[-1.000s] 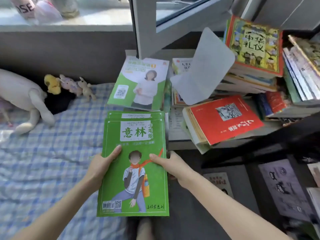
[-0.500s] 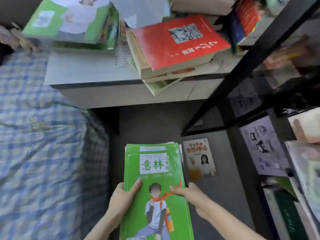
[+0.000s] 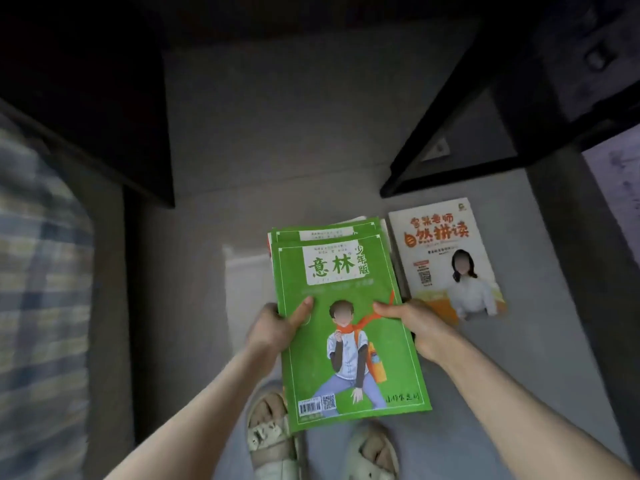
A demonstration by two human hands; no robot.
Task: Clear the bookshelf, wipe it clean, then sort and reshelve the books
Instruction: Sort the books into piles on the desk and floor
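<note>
Stack of green magazines (image 3: 346,323) is being held level over the grey floor (image 3: 277,150), in the middle of the scene, just left of a white-and-orange book (image 3: 446,261) that is lying flat on the floor.

Left hand (image 3: 273,327) is gripping the stack's left long edge with its thumb lying on the cover. The fingers underneath are hidden. Right hand (image 3: 419,323) is gripping the right long edge the same way, thumb on top. Both grips are sitting about midway along the stack.

- Far edge is showing at least two green covers fanned slightly, with white and red edges below them.
- Black shelf frame (image 3: 398,183) is standing far right, checked bedding (image 3: 38,254) is running down the left, and sandals (image 3: 270,434) are showing near, under the stack.
- Pale sheet (image 3: 242,271) is lying on the floor left of the stack; I cannot tell what it is.

Handling, as a judgement: these are looking like thin softcovers, light singly and moderate together. They are likely to be floppy, and the glossy covers could slide on each other. Two-sided pinching at mid-length is suiting them, because the ends may droop or shed copies if tilted.
</note>
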